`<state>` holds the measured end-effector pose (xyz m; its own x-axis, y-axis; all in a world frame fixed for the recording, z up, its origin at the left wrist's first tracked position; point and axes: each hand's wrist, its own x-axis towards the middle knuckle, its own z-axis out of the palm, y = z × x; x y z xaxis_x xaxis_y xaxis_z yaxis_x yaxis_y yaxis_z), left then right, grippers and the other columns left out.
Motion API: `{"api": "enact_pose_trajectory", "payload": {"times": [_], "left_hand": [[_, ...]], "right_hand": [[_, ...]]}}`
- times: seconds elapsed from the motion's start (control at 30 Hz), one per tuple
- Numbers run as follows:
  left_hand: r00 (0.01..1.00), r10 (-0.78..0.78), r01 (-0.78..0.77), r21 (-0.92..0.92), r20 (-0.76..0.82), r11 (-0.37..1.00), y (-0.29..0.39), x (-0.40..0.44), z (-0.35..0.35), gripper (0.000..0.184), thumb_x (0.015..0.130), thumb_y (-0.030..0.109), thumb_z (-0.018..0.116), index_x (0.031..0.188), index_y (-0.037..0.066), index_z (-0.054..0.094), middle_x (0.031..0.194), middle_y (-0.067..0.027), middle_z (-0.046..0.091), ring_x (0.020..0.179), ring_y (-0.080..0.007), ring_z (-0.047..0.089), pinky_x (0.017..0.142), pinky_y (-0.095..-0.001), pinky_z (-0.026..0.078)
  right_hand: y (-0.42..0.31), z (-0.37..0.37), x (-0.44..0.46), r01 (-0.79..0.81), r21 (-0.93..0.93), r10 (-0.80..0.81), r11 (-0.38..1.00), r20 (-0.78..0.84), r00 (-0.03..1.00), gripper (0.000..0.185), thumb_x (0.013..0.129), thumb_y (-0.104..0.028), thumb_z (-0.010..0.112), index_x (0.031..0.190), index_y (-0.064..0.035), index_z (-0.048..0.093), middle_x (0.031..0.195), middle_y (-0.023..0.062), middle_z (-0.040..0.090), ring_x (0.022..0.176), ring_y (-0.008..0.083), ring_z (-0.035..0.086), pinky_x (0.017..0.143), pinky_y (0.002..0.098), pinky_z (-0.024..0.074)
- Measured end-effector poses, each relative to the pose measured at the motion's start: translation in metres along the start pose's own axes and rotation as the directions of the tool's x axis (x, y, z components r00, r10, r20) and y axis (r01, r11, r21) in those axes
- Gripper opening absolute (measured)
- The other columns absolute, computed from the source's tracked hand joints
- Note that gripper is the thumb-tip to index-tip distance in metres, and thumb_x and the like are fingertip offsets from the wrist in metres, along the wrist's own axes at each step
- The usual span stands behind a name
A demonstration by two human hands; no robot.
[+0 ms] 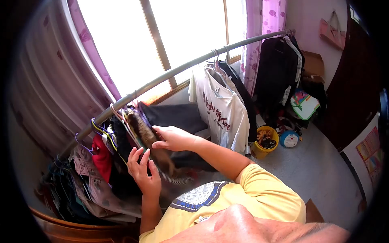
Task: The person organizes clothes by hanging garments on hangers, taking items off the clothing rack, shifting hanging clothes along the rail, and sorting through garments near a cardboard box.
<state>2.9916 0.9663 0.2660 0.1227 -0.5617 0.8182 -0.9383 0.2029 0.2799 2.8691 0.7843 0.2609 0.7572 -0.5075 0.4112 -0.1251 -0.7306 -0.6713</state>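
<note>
Clothes hang from a long metal rail [174,72] in front of the window. My left hand [144,172], fingers spread, is beside the hanging clothes at the left part of the rail. Just right of it, my right hand [172,138] reaches to a brown furry garment [139,125], its thumb and fingers apart at the garment's edge. Whether either hand touches the cloth is hard to tell. A red garment [101,158] and a pale pink one [91,178] hang further left. On the right hangs a white T-shirt [221,107] with a dark red print.
A yellow bucket [259,150] with things in it stands on the grey floor [320,170], beside a round blue-and-white character item [290,139]. Dark jackets [275,69] hang at the rail's far end. A curved wooden edge [77,227] lies at the lower left.
</note>
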Motion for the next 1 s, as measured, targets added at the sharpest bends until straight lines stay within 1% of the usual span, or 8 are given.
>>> {"api": "enact_pose_trajectory", "payload": {"times": [0.03,0.13,0.2,0.23,0.33,0.43,0.53,1.0], "left_hand": [[1.0,-0.004,0.004,0.006,-0.004,1.0,0.002,0.001,0.001,0.037,0.089,-0.003,0.064,0.124,0.004,0.072,0.133,-0.0148,0.063,0.134,-0.0378,0.054,0.114,-0.0497,0.038],[0.999,-0.022,0.022,0.013,-0.033,1.0,0.002,-0.002,0.001,0.035,0.089,-0.004,0.064,0.122,0.001,0.072,0.132,-0.0158,0.064,0.132,-0.0374,0.056,0.114,-0.048,0.039],[0.998,-0.057,0.058,0.024,-0.036,0.998,0.0,-0.008,0.003,0.034,0.091,-0.004,0.062,0.122,0.001,0.072,0.132,-0.0165,0.064,0.131,-0.0374,0.056,0.113,-0.0483,0.039],[0.997,-0.068,0.069,0.035,-0.025,0.997,0.0,-0.012,0.004,0.033,0.093,-0.004,0.06,0.123,0.001,0.071,0.131,-0.0169,0.064,0.131,-0.0369,0.056,0.113,-0.0479,0.039],[0.995,-0.103,0.103,0.042,-0.014,0.994,0.001,-0.023,0.009,0.033,0.094,-0.004,0.059,0.125,0.0,0.07,0.135,-0.0173,0.062,0.131,-0.0362,0.056,0.113,-0.0483,0.039],[0.989,-0.149,0.149,0.006,0.005,0.989,0.008,-0.027,0.014,0.033,0.095,-0.007,0.058,0.125,0.0,0.07,0.135,-0.017,0.061,0.13,-0.0352,0.056,0.111,-0.045,0.043],[0.985,-0.172,0.172,-0.003,0.015,0.985,0.014,-0.025,0.015,0.033,0.097,-0.007,0.056,0.126,-0.002,0.07,0.136,-0.0173,0.061,0.128,-0.0336,0.059,0.109,-0.0416,0.046],[0.987,-0.077,0.091,-0.097,0.143,0.991,0.082,-0.016,0.079,0.031,0.101,-0.002,0.057,0.129,0.0,0.07,0.137,-0.0164,0.064,0.128,-0.032,0.06,0.112,-0.0407,0.044]], "right_hand": [[-0.006,-0.027,-0.002,0.011,0.007,-0.012,1.0,0.026,1.0,0.067,0.092,-0.044,0.075,0.131,0.0068,0.059,0.122,0.0264,0.07,0.118,0.0419,0.065,0.103,0.0464,0.051],[0.054,-0.091,-0.015,-0.077,-0.554,-0.282,0.829,-0.533,0.798,0.076,0.088,-0.049,0.078,0.14,0.0037,0.058,0.143,0.0221,0.061,0.137,0.0407,0.051,0.119,0.0513,0.0354],[0.084,-0.145,-0.037,-0.605,-0.663,-0.084,0.442,-0.702,0.707,0.101,0.089,-0.058,0.074,0.159,0.004,0.034,0.161,0.0283,0.039,0.153,0.0456,0.03,0.125,0.0571,0.0222],[0.081,-0.179,-0.047,-0.747,-0.597,0.184,0.293,-0.731,0.657,0.104,0.091,-0.058,0.073,0.162,0.0042,0.028,0.165,0.0289,0.032,0.152,0.0447,0.034,0.125,0.052,0.0285],[0.141,-0.23,-0.066,-0.853,-0.2,0.576,0.483,-0.661,0.481,0.094,0.094,-0.053,0.072,0.157,0.0055,0.035,0.157,0.0304,0.045,0.141,0.0424,0.051,0.116,0.0471,0.0433],[0.172,-0.231,-0.067,-0.734,-0.192,0.613,0.652,-0.436,0.659,0.075,0.095,-0.048,0.071,0.143,0.0055,0.047,0.137,0.0308,0.062,0.123,0.0419,0.065,0.103,0.0461,0.0535],[0.197,-0.177,-0.046,-0.615,-0.251,0.435,0.747,-0.514,0.739,0.057,0.096,-0.041,0.07,0.127,0.0038,0.054,0.114,0.028,0.072,0.111,0.0432,0.07,0.097,0.05,0.0549],[0.074,-0.009,0.016,-0.216,0.045,0.221,0.975,-0.188,0.957,0.035,0.088,-0.018,0.066,0.111,0.0066,0.056,0.099,0.0273,0.073,0.094,0.0435,0.074,0.082,0.0506,0.0589]]}}
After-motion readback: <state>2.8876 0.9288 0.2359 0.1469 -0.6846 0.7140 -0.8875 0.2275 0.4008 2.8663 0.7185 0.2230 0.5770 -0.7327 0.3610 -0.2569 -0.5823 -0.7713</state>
